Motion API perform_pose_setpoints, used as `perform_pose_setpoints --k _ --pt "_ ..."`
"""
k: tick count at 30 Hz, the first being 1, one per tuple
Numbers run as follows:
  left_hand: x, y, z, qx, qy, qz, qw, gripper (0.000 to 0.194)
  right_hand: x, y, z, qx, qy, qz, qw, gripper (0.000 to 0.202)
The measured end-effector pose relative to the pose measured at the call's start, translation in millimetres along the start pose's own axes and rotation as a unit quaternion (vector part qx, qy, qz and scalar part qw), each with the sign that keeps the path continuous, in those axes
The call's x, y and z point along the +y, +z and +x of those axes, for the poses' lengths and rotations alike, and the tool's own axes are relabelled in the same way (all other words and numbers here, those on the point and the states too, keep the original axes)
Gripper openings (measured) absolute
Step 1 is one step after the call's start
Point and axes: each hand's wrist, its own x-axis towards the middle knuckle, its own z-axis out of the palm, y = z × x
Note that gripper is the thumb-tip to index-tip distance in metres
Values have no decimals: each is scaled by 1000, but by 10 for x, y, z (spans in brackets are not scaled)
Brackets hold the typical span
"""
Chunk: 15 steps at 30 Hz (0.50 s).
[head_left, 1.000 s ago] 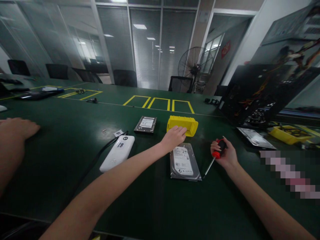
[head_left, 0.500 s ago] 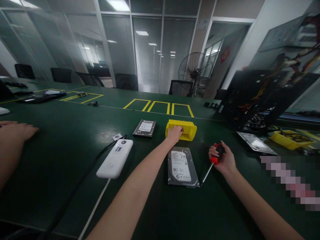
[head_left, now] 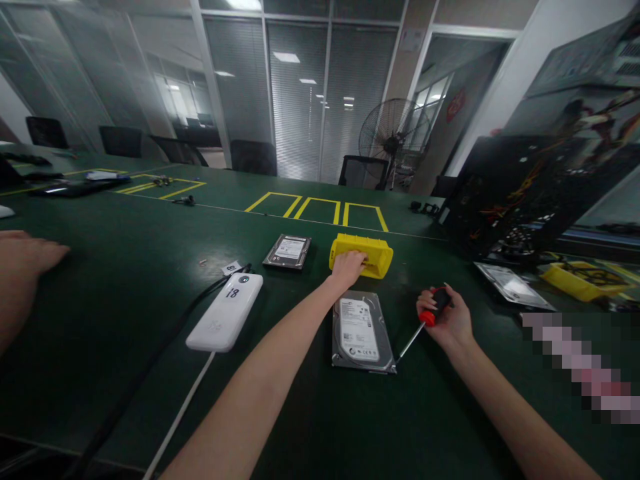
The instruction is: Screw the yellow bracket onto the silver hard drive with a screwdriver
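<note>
On the near part of the green worktop (head_left: pixel 340 427), a white cable (head_left: pixel 180 417) goes to the near end of a white device (head_left: pixel 226 313) marked 18. To the right of it, the large hard drive (head_left: pixel 361 333) lies flat, label up. The right hand (head_left: pixel 453 317) has its fingers closed around the red and black handle of a screwdriver (head_left: pixel 434 310) — the tip is at the near right corner of this drive, but I cannot tell if it touches. Just beyond the drive, the left hand (head_left: pixel 350 265) reaches with bent fingers into the yellow bin (head_left: pixel 379 260), which lies on its side; what the fingertips pinch, if anything, is hidden. Another person's hand (head_left: pixel 33 257) is at the left edge. The smaller hard drive (head_left: pixel 289 251) lies to the left of the bin. Farther are yellow tape outlines (head_left: pixel 317 208), then a standing fan (head_left: pixel 391 140).
</note>
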Motion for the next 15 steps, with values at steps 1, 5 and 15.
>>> perform_pose_setpoints --k 1,5,15 --pt "18 -39 -21 3 4 -7 1000 27 -1 -8 7 2 2 2 1000 12" --pt "139 -336 -135 -3 28 -64 998 48 0 -38 36 -2 12 5 1000 17" --pt "-135 -848 -308 140 -34 -57 988 42 -8 -73 53 -12 16 4 1000 18"
